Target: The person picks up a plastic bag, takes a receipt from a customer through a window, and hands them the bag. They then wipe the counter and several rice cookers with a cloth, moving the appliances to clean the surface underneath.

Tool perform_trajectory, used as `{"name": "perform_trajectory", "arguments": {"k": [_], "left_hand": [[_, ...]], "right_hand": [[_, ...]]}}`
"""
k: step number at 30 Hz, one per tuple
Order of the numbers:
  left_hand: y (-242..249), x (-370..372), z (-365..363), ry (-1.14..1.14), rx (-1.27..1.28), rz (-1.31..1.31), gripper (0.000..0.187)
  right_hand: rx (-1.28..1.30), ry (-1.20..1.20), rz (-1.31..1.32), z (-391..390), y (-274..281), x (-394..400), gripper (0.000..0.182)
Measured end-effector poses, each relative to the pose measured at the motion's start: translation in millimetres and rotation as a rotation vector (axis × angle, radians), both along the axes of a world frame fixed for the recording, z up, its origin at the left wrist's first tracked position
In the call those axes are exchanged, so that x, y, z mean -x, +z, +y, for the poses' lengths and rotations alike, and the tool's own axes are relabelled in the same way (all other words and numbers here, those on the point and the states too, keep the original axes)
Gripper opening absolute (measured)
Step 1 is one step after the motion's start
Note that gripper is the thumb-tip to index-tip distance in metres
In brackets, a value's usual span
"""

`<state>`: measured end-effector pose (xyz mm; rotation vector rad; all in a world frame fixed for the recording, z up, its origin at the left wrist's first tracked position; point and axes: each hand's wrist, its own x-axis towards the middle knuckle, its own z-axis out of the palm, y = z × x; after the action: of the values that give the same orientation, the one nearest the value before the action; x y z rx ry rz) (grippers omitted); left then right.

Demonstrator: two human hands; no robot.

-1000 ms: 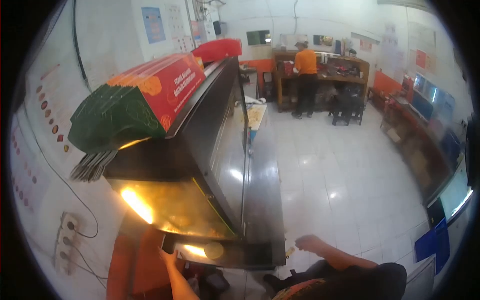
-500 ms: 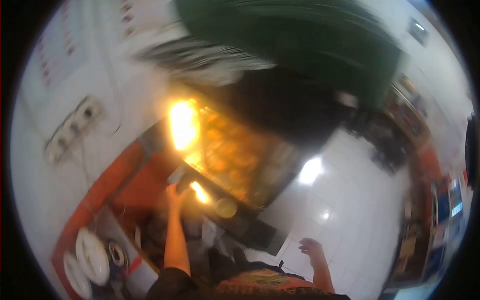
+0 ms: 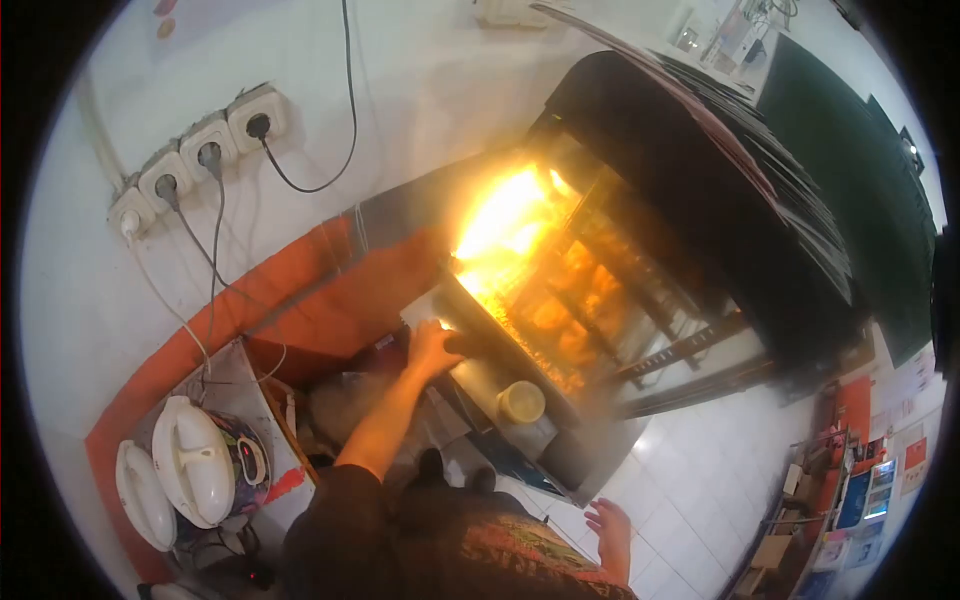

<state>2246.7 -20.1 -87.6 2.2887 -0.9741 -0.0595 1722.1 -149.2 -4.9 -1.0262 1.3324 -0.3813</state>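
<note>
Bright flames (image 3: 510, 215) rise at the back left end of a grill (image 3: 575, 300), where pieces on the rack glow orange and are too blurred to name. My left hand (image 3: 432, 350) is at the left part of the metal ledge (image 3: 480, 375) along the grill's front, its fingers curled round something dark that I cannot make out. To its right on the ledge stands a round pale container (image 3: 522, 402). Low in the view, my right hand (image 3: 610, 530) hangs beyond the ledge's right end, fingers spread and holding nothing.
Two white-lidded cookers (image 3: 195, 460) stand on a low surface at the lower left. Cords hang from wall sockets (image 3: 210, 155) above an orange wall band (image 3: 300, 290). A dark hood (image 3: 670, 180) overhangs the grill. Shelves (image 3: 800, 500) stand at the far right.
The view has swung left, so the grill and flames sit further right. My left hand remains at the ledge, near the fire. My right hand remains low and apart from the grill.
</note>
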Motion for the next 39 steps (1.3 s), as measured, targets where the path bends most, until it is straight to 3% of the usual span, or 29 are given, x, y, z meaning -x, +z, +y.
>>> {"name": "perform_trajectory", "arguments": {"k": [3,5,8,9,12,13,14,16,18,20,22,25,29,32,35,36,38,39], "left_hand": [[15,-59,21,0.209,-0.083,0.074,0.043],[-18,-106,38,0.510,0.352,0.262,0.046],[8,-112,49,0.607,0.233,0.011,0.049],[9,-103,47,0.502,0.164,-0.173,0.052],[11,-38,22,0.297,-0.016,0.003,0.053],[-3,-17,20,0.130,0.115,0.157,0.049],[-11,6,19,0.064,-0.001,0.055,0.050],[-23,10,19,0.083,-0.001,0.063,0.051],[-21,-36,14,0.357,-0.063,-0.042,0.053],[-18,-87,20,0.629,0.076,-0.194,0.050],[29,-111,31,0.699,0.122,0.078,0.051],[34,-95,18,0.585,0.109,-0.147,0.052],[17,9,7,0.329,-0.012,0.050,0.053],[-2,47,6,0.183,-0.017,0.072,0.059],[-25,38,-4,0.214,0.024,0.084,0.064],[-30,32,-6,0.244,0.037,0.079,0.070],[-7,29,2,0.233,-0.009,0.087,0.084],[5,34,11,0.274,0.041,0.102,0.086]], "right_hand": [[-0.016,-0.046,0.023,12,-8,1,0.035],[-0.013,-0.087,0.030,24,-8,3,0.036],[0.004,-0.139,0.012,32,-13,8,0.037],[0.002,-0.152,0.000,35,-15,10,0.037],[0.001,-0.176,0.008,43,-15,3,0.038],[0.001,-0.175,0.018,45,-14,-1,0.038],[-0.006,-0.172,0.015,46,-14,-5,0.038],[-0.018,-0.159,0.011,46,-13,-12,0.039],[-0.015,-0.140,0.019,47,-10,-20,0.039],[-0.019,-0.111,0.030,49,-6,-25,0.039],[-0.019,-0.082,0.033,47,-1,-29,0.039],[-0.022,-0.085,0.035,39,-6,-21,0.039],[-0.020,-0.072,0.014,32,-7,-26,0.039],[-0.031,-0.049,0.003,30,-6,-30,0.039],[-0.106,0.052,0.036,16,-18,-30,0.044],[-0.135,0.097,0.062,8,-23,-29,0.037],[-0.173,0.144,0.104,-2,-34,-26,0.025],[-0.089,0.203,0.154,7,-14,-44,0.035]]}}
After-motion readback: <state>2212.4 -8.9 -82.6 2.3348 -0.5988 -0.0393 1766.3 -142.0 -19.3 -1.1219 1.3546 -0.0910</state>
